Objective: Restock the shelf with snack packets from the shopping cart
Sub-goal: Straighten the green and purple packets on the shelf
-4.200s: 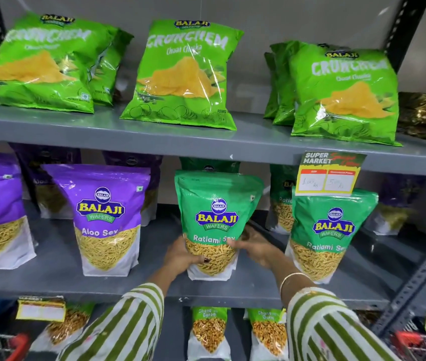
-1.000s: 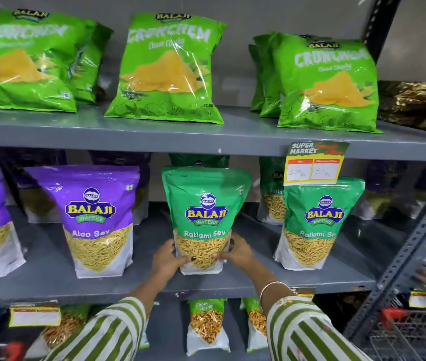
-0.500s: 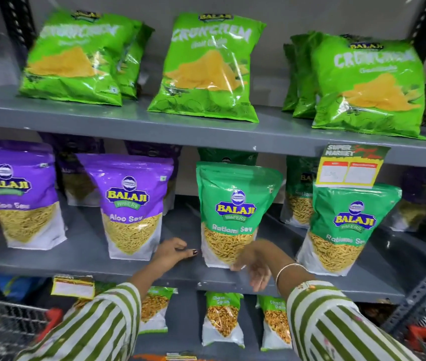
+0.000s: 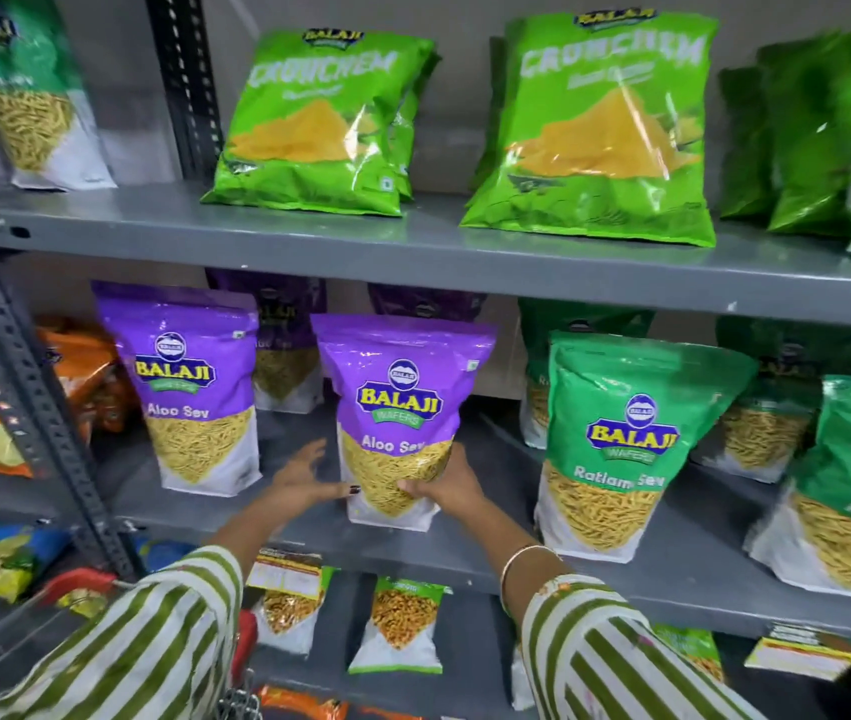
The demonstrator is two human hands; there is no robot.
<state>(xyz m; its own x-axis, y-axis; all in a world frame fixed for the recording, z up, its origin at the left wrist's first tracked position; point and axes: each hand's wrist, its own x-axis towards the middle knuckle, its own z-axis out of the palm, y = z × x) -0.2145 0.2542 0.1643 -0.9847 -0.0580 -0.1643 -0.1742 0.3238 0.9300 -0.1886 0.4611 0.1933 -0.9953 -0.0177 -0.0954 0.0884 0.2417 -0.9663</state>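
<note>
Two purple Balaji Wafers "Aloo Sev" packets stand at the front of the middle shelf [image 4: 465,558], with two more purple packs in shadow behind them. The right hand [image 4: 446,483] grips the nearer Aloo Sev packet [image 4: 402,407] at its lower right corner, fingers curled onto the clear window; the packet stands upright with its base at the shelf's front edge. The left hand [image 4: 303,483] is spread open just beside the packet's lower left edge, thumb reaching toward it (whether it touches is unclear). The second front Aloo Sev packet [image 4: 189,387] stands to the left, apart from both hands.

To the right stand two front green Balaji "Ratlami Sev" packets, the full one [image 4: 620,439] readable and the other [image 4: 849,491] cut by the frame edge, with at least two more green packs behind.

On the top shelf [image 4: 413,241] are two light green "Crunchem" stacks [image 4: 319,122] and [image 4: 605,122], the first showing a second bag behind it, plus a blurred green group [image 4: 823,137] at the far right and one green sev packet [image 4: 33,90] at the far left.

Below hang two small packets [image 4: 402,626] and a price tag [image 4: 285,576] whose writing is illegible. Both sleeves are striped green and white; a bangle [image 4: 519,556] circles the right wrist.
</note>
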